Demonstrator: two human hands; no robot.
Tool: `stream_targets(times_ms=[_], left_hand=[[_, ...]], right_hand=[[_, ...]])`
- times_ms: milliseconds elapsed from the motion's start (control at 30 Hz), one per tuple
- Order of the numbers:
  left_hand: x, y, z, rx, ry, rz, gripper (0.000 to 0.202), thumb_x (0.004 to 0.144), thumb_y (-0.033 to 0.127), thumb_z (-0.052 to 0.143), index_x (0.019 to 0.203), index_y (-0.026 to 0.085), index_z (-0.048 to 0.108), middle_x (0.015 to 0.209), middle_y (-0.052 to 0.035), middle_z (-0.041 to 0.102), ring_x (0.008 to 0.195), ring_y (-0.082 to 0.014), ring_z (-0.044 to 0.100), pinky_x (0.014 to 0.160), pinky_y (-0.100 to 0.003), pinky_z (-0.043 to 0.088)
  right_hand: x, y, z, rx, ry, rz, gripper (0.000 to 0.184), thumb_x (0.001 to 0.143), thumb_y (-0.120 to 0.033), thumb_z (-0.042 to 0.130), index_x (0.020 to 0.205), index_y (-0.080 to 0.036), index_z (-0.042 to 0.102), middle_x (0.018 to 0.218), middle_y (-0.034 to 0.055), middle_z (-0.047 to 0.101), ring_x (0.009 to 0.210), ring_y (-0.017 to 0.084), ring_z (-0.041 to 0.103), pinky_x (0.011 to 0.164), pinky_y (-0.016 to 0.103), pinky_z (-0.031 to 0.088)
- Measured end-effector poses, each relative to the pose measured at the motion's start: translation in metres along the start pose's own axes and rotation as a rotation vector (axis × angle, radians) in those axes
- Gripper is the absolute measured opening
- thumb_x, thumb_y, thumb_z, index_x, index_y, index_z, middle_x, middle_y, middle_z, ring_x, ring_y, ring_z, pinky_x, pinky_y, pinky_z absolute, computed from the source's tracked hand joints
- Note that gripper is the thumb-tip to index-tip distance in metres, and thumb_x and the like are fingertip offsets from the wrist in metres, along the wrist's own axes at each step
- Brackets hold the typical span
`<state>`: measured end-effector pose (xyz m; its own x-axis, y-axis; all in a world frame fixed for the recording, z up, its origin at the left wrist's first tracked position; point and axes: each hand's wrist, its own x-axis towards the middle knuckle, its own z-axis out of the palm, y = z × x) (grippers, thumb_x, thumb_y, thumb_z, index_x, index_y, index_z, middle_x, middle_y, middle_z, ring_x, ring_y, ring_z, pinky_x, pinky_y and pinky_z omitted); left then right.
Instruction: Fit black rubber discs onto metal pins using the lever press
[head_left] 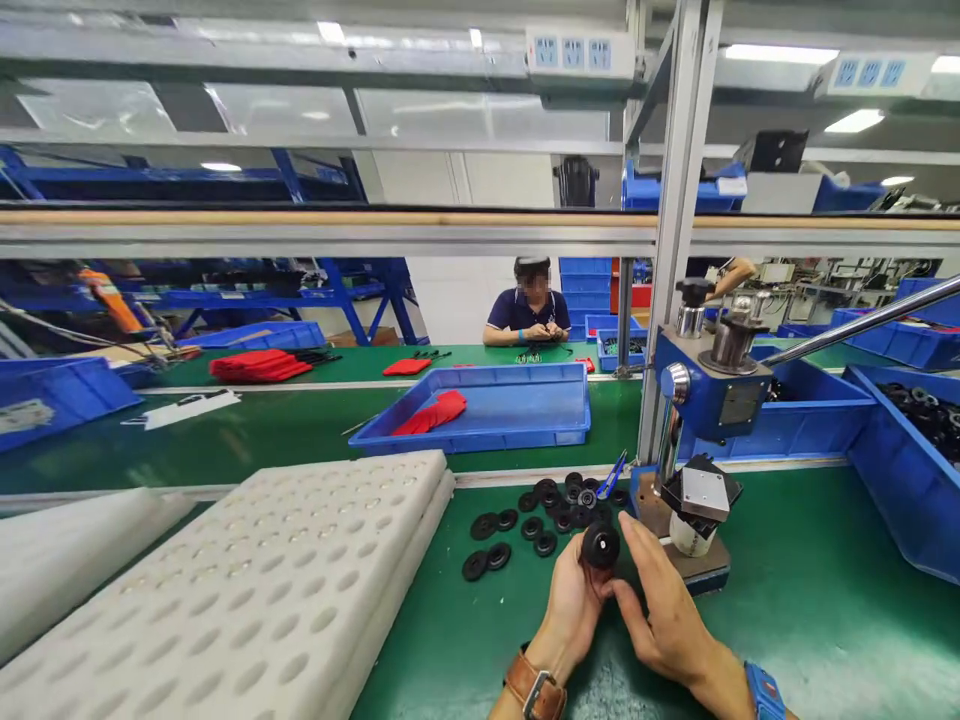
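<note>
My left hand (571,605) and my right hand (661,600) meet low in the middle of the view, over the green bench. Together they pinch a round black part (601,545), held up just in front of the blue hand press (705,400). The left fingers curl under the part, and the right thumb and fingers press on its side. Several black ring-shaped parts (541,510) lie loose on the mat just beyond my hands. The press's white and black die (697,505) sits right of the held part.
A white foam tray with rows of holes (300,570) lies at the left. A blue bin holding red cloth (487,410) is on the belt behind. Blue bins of black parts (911,450) stand at the right. A person works across the belt (531,310).
</note>
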<state>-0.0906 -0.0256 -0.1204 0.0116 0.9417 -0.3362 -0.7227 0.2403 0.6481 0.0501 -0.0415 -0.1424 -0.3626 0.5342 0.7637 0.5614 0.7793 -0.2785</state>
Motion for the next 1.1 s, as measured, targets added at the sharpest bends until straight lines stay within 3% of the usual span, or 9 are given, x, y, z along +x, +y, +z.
stream_targets(times_ms=[200,267,333,433,700,933,1100], left_hand=[[-0.001,-0.01,-0.001,0.08,-0.002,-0.039,0.027,0.076,0.036,0.071,0.069,0.018,0.053,0.058,0.0058,0.05,0.051,-0.0085,0.045,0.046,-0.02,0.028],[-0.001,-0.012,-0.001,0.092,-0.004,-0.041,0.027,0.074,0.037,0.072,0.072,0.018,0.054,0.059,0.006,0.05,0.052,-0.0084,0.044,0.046,-0.02,0.028],[-0.001,-0.014,0.0,0.093,-0.01,-0.045,0.028,0.071,0.038,0.073,0.073,0.018,0.054,0.06,0.0062,0.05,0.052,-0.0081,0.044,0.046,-0.02,0.027],[-0.002,-0.013,0.001,0.088,-0.033,-0.043,0.03,0.066,0.037,0.075,0.071,0.019,0.051,0.061,0.0069,0.048,0.052,-0.0077,0.042,0.045,-0.019,0.027],[-0.006,-0.008,0.006,0.058,-0.031,-0.059,0.032,0.059,0.035,0.077,0.071,0.019,0.053,0.06,0.0078,0.047,0.054,-0.0072,0.039,0.044,-0.019,0.028],[-0.005,-0.011,0.003,0.016,-0.012,-0.075,0.032,0.06,0.033,0.079,0.071,0.019,0.053,0.061,0.0063,0.053,0.054,-0.0083,0.046,0.046,-0.02,0.033],[-0.006,-0.012,0.002,0.012,-0.016,-0.095,0.026,0.065,0.03,0.077,0.072,0.018,0.055,0.06,0.0065,0.053,0.051,-0.0076,0.044,0.046,-0.02,0.031]], right_hand=[[-0.008,0.002,-0.011,0.053,-0.078,0.034,0.069,0.098,-0.018,0.045,0.161,-0.015,0.016,0.158,0.0177,0.039,0.146,0.03,0.04,0.114,0.048,0.046],[-0.008,0.002,-0.012,0.073,-0.042,0.047,0.064,0.098,-0.019,0.045,0.159,-0.016,0.024,0.143,0.018,0.054,0.135,0.03,0.052,0.107,0.048,0.052],[-0.007,0.002,-0.012,0.092,0.037,0.093,0.057,0.099,-0.02,0.046,0.154,-0.017,0.034,0.113,0.0134,0.066,0.108,0.027,0.065,0.09,0.044,0.059],[-0.007,0.0,-0.013,0.088,0.102,0.14,0.05,0.098,-0.019,0.047,0.148,-0.019,0.042,0.091,0.0068,0.061,0.083,0.022,0.061,0.073,0.039,0.057],[-0.006,-0.003,-0.015,0.029,0.016,0.053,0.05,0.097,-0.018,0.048,0.147,-0.017,0.042,0.108,0.0125,0.062,0.098,0.026,0.06,0.084,0.045,0.056],[-0.003,-0.004,-0.014,0.051,-0.028,-0.007,0.048,0.098,-0.015,0.047,0.145,-0.02,0.047,0.095,0.0089,0.056,0.088,0.024,0.056,0.073,0.04,0.055],[-0.005,-0.004,-0.013,-0.001,-0.03,0.091,0.062,0.099,-0.02,0.046,0.158,-0.017,0.028,0.112,0.0148,0.06,0.101,0.028,0.058,0.083,0.047,0.056]])
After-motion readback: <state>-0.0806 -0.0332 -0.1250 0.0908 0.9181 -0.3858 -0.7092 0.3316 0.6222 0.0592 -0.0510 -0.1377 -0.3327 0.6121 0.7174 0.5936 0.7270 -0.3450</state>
